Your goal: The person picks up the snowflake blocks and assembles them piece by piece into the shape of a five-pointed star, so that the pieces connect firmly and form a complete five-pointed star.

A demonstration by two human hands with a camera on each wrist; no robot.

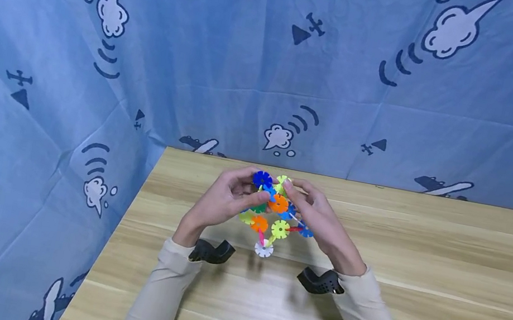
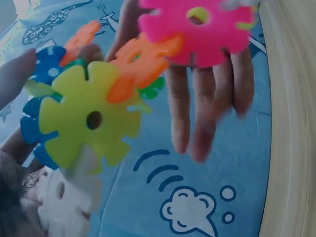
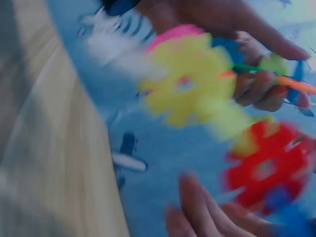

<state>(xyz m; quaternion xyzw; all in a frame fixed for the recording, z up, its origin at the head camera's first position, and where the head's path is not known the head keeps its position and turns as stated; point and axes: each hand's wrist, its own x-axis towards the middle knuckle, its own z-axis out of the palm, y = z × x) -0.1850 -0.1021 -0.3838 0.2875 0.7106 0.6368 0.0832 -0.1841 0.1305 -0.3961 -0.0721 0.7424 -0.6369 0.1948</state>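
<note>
A many-coloured model of interlocking notched plastic discs is held up above the tabletop between both hands. My left hand grips its left side, thumb in front and fingers curled behind, as the right wrist view shows. My right hand pinches it near a yellow-green disc at the top; its other fingers stretch out behind the model. A white disc forms the lowest point. Close up, a pink disc and a red disc appear, the latter blurred.
The wooden table lies below the hands. A blue curtain printed with planes and clouds rises behind it and along the left. Black wrist mounts sit on the inner side of each wrist.
</note>
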